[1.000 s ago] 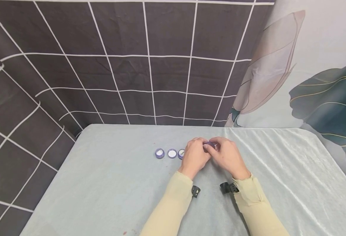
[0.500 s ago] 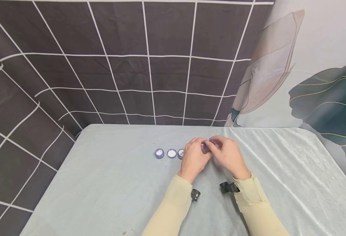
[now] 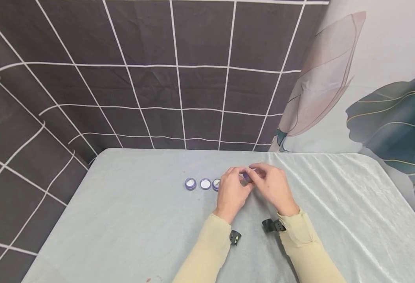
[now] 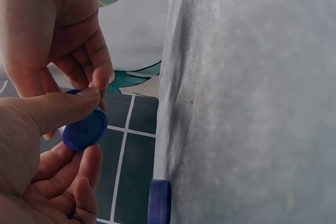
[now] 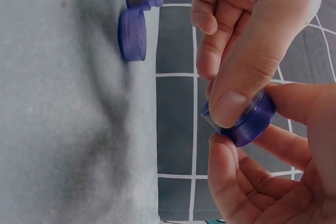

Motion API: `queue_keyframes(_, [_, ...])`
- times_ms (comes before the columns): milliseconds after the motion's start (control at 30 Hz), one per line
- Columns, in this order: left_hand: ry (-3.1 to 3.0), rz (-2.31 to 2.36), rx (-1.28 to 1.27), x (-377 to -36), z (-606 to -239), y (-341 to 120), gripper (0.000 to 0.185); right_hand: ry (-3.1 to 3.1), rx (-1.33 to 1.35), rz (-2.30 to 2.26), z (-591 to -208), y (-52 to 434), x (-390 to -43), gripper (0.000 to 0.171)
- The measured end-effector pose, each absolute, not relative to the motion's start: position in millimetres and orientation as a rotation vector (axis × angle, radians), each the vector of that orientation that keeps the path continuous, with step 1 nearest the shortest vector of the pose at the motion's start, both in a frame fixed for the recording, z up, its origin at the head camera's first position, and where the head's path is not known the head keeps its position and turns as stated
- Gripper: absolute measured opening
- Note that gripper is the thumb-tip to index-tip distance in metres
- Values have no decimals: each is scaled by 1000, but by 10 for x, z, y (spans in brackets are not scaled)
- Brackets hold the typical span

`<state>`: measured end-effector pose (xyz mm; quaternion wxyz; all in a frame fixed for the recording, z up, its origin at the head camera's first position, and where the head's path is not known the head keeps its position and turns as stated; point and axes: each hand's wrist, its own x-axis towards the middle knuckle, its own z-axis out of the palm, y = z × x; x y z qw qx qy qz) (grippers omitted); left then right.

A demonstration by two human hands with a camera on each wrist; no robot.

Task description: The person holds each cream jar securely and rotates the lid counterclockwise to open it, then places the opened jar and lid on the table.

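Both hands meet above the table around a small round purple jar (image 3: 246, 177). My left hand (image 3: 231, 192) pinches it, its thumb laid across the flat face of the jar (image 4: 86, 129) in the left wrist view. Opposite, my right hand (image 3: 272, 186) holds the jar (image 5: 254, 124) by its rim between thumb and fingers. A pale, clear-looking edge shows at one side of it. Left of the hands, similar purple pieces stand in a row on the table: a left one (image 3: 190, 184), a middle one (image 3: 205, 184) and a right one (image 3: 216, 184) partly hidden by my left hand.
A pale grey velvety cloth (image 3: 122, 220) covers the table. Behind it hangs a dark curtain (image 3: 151, 86) with a white grid, and a leaf-patterned curtain (image 3: 388, 114) is at the right. Black wrist straps (image 3: 274, 225) sit by the sleeve cuffs.
The jar has turned a little between the hands, and more of its purple side shows. The fingers have shifted slightly on it. The row on the table has stayed put.
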<state>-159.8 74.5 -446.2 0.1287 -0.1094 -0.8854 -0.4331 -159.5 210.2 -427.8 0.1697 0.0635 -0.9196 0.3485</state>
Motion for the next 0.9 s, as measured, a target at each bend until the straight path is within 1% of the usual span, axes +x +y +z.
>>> queue_keyframes(267, [-2586,-1187,-286,-1590,-4475,776,40,-2622,160,968,-4281,2091,-1592,30])
queue_keyframes(733, [-2558,-1182,-282,-1636,-4476,742,26,-2653,163,997,-4288,2076,-1589,30])
queue_keyframes(900, [-2553,-1184,-277,-1636,-4468,732,26,-2656,187,991,-4283,2073,-1589,30])
